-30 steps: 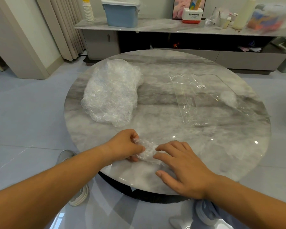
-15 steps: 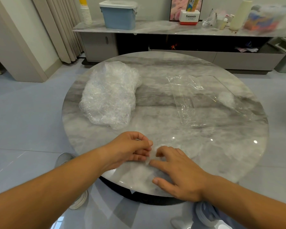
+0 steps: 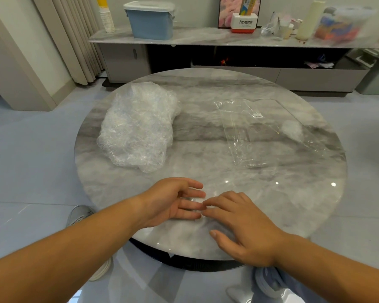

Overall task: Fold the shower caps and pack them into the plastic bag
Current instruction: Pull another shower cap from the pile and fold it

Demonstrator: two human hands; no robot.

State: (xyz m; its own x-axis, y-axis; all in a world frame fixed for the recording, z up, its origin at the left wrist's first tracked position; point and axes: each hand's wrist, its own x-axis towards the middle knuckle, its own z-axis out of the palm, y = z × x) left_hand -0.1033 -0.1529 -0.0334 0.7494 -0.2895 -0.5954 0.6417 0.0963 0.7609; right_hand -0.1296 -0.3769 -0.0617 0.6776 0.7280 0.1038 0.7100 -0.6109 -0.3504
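Observation:
A small folded clear shower cap (image 3: 197,200) lies on the round marble table (image 3: 206,127) near its front edge, mostly hidden under my fingers. My left hand (image 3: 175,200) rests on it with fingers stretched out flat. My right hand (image 3: 241,224) presses its fingertips on the cap from the right, fingers nearly straight. A heap of crumpled clear shower caps (image 3: 138,125) sits at the table's left. A flat clear plastic bag (image 3: 256,132) lies at the right with a small white folded cap (image 3: 292,129) inside it.
Behind the table runs a low marble-topped cabinet (image 3: 206,38) carrying a blue lidded box (image 3: 150,20), a stack of paper cups (image 3: 106,16) and other clutter. Curtains hang at the left. My shoes (image 3: 79,215) show under the table's front edge.
My left hand has opened from a curled grip to flat fingers on the cap. The right hand's fingertips have stayed pressing on it. The cap is flatter and more covered now.

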